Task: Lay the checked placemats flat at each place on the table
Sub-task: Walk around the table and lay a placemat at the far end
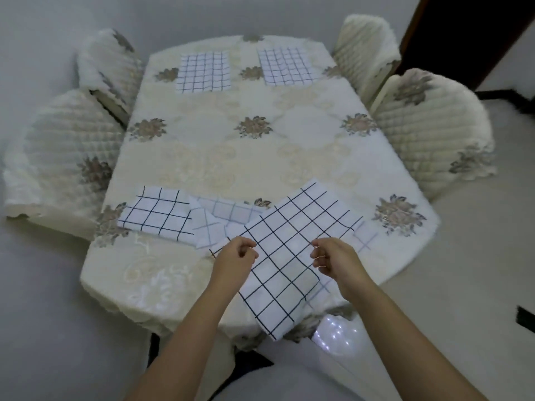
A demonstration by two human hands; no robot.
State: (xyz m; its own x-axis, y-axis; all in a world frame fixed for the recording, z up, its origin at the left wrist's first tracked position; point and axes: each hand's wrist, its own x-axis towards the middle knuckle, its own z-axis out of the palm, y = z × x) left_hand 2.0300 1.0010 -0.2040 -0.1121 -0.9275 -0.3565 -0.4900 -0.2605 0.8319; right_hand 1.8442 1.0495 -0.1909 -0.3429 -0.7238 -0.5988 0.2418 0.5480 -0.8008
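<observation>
We note our left hand (236,256) and right hand (335,260) loosely curled over the near placemat (286,256); whether either grips it we cannot tell. It lies skewed, one corner past the surface (231,157) edge. Left of it a crumpled placemat (162,215). Beyond it, two flat placemats (204,71) at the far end.
</observation>
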